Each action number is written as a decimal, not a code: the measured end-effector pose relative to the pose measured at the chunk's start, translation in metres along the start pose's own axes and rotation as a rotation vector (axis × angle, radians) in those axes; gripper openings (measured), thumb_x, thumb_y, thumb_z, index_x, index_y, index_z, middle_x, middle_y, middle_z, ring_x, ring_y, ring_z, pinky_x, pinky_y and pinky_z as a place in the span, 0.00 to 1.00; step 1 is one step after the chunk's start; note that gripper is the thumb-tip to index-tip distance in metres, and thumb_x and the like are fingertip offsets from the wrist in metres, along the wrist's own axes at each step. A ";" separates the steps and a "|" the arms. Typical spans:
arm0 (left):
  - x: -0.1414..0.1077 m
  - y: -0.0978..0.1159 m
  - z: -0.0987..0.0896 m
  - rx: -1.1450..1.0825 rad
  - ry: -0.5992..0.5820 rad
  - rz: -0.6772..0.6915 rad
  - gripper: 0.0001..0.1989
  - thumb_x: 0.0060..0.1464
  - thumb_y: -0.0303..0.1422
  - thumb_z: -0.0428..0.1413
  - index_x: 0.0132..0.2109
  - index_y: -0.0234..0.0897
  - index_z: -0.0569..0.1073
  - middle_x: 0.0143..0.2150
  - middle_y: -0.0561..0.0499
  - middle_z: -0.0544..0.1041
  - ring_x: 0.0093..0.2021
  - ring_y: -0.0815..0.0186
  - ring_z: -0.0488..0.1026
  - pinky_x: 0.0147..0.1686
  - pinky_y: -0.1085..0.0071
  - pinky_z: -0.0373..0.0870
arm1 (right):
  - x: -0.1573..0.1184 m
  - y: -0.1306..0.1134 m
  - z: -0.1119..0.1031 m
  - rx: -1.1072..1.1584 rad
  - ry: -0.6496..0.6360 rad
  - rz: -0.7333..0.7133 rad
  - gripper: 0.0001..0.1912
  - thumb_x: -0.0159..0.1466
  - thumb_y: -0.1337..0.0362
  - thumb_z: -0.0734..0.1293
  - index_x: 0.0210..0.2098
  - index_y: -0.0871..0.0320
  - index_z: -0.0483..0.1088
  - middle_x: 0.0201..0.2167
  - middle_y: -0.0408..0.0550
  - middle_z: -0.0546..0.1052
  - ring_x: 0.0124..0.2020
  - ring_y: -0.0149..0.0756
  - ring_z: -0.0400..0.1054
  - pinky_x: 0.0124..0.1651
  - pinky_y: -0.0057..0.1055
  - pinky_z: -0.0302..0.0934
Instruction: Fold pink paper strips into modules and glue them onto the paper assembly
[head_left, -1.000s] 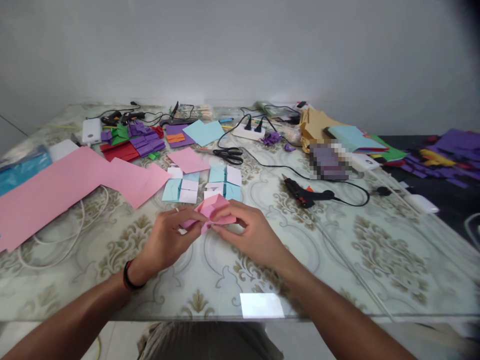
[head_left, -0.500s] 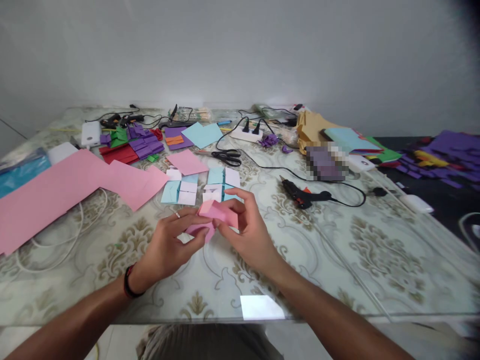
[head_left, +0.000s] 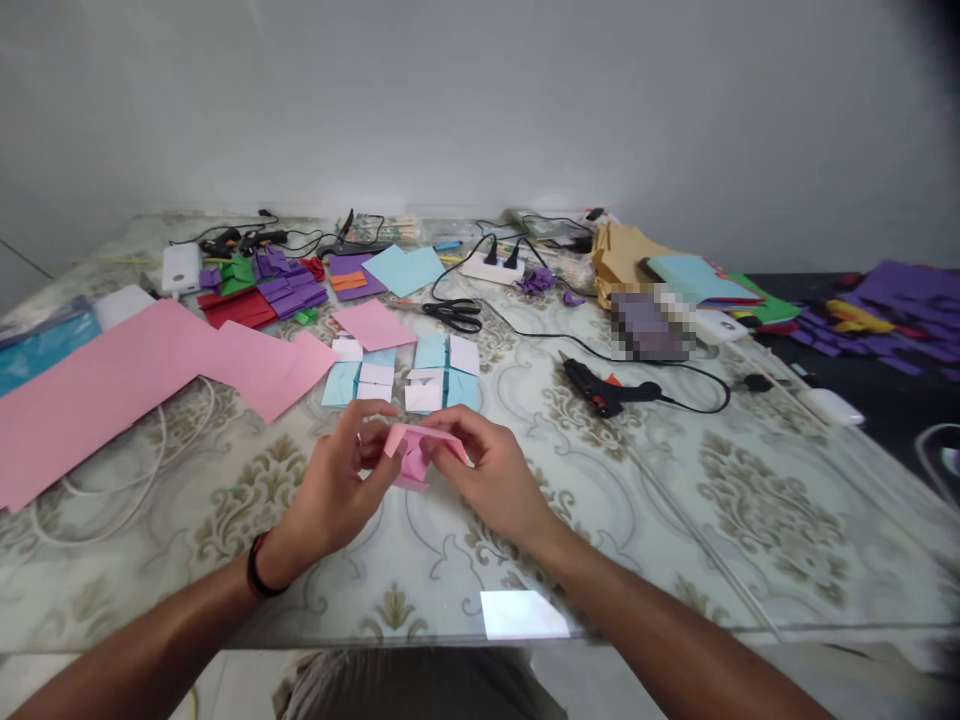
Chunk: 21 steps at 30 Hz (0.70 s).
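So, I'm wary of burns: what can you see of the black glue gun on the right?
The black glue gun lies on its side on the patterned table, right of the right hand. Its body looks plastic, with an orange trigger; the nozzle points away, leftward. A black cord curves from its handle. No hand touches it; heat can't be seen.

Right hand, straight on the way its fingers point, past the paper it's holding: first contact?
Likely the left hand, gripping the other side of the pink folded paper. The right hand's fingers point roughly that way; depth is unclear, so it might just miss.
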<state>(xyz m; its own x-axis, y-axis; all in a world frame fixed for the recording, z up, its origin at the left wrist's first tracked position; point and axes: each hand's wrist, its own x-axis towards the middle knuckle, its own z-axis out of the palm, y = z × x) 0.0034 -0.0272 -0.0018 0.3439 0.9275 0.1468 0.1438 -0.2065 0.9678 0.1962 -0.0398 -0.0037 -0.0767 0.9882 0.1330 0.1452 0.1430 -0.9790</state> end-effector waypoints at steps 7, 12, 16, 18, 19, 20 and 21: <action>0.003 0.003 -0.006 0.053 -0.018 -0.017 0.07 0.69 0.35 0.53 0.44 0.38 0.74 0.33 0.52 0.77 0.32 0.67 0.73 0.30 0.74 0.69 | -0.003 0.001 0.002 -0.009 0.050 -0.023 0.11 0.63 0.69 0.68 0.45 0.52 0.73 0.30 0.41 0.81 0.33 0.35 0.75 0.42 0.33 0.67; 0.004 0.003 -0.006 0.095 0.006 0.025 0.10 0.68 0.35 0.54 0.42 0.37 0.78 0.33 0.51 0.79 0.34 0.66 0.74 0.32 0.73 0.70 | -0.005 0.000 0.002 0.007 0.117 -0.031 0.10 0.63 0.69 0.69 0.43 0.52 0.70 0.28 0.40 0.81 0.29 0.33 0.74 0.32 0.28 0.64; 0.002 0.003 -0.005 0.053 0.068 0.074 0.10 0.69 0.33 0.54 0.54 0.40 0.75 0.32 0.53 0.79 0.28 0.68 0.71 0.27 0.74 0.66 | -0.006 0.000 0.002 -0.018 0.156 -0.122 0.09 0.61 0.71 0.69 0.39 0.52 0.72 0.31 0.42 0.81 0.30 0.33 0.75 0.34 0.29 0.68; 0.001 0.002 -0.006 0.047 0.103 0.143 0.11 0.67 0.30 0.55 0.54 0.42 0.76 0.35 0.53 0.80 0.28 0.69 0.71 0.27 0.75 0.66 | -0.007 0.001 0.001 -0.026 0.161 -0.174 0.08 0.61 0.71 0.70 0.39 0.52 0.74 0.31 0.42 0.81 0.30 0.33 0.75 0.35 0.30 0.70; 0.000 0.002 -0.007 0.051 0.112 0.179 0.11 0.66 0.27 0.56 0.52 0.42 0.77 0.37 0.52 0.81 0.30 0.69 0.73 0.29 0.74 0.68 | -0.007 0.001 0.000 -0.029 0.160 -0.200 0.08 0.61 0.71 0.70 0.39 0.52 0.75 0.32 0.43 0.82 0.30 0.34 0.76 0.36 0.30 0.71; 0.000 0.002 -0.007 0.058 0.120 0.207 0.11 0.64 0.25 0.56 0.49 0.42 0.78 0.39 0.51 0.81 0.33 0.68 0.74 0.31 0.74 0.70 | -0.007 0.001 -0.001 -0.035 0.152 -0.226 0.08 0.62 0.70 0.70 0.39 0.52 0.75 0.33 0.43 0.82 0.31 0.34 0.77 0.37 0.31 0.72; 0.000 0.002 -0.008 0.063 0.127 0.218 0.11 0.62 0.23 0.56 0.46 0.42 0.79 0.41 0.51 0.82 0.34 0.68 0.75 0.33 0.74 0.71 | -0.007 0.001 -0.002 -0.046 0.136 -0.253 0.08 0.62 0.70 0.70 0.40 0.51 0.76 0.35 0.44 0.83 0.33 0.35 0.77 0.39 0.32 0.73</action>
<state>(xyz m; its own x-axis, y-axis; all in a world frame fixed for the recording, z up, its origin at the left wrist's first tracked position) -0.0039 -0.0251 0.0015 0.2545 0.8897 0.3791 0.1376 -0.4214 0.8964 0.1991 -0.0467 -0.0053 0.0168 0.9189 0.3942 0.1827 0.3848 -0.9047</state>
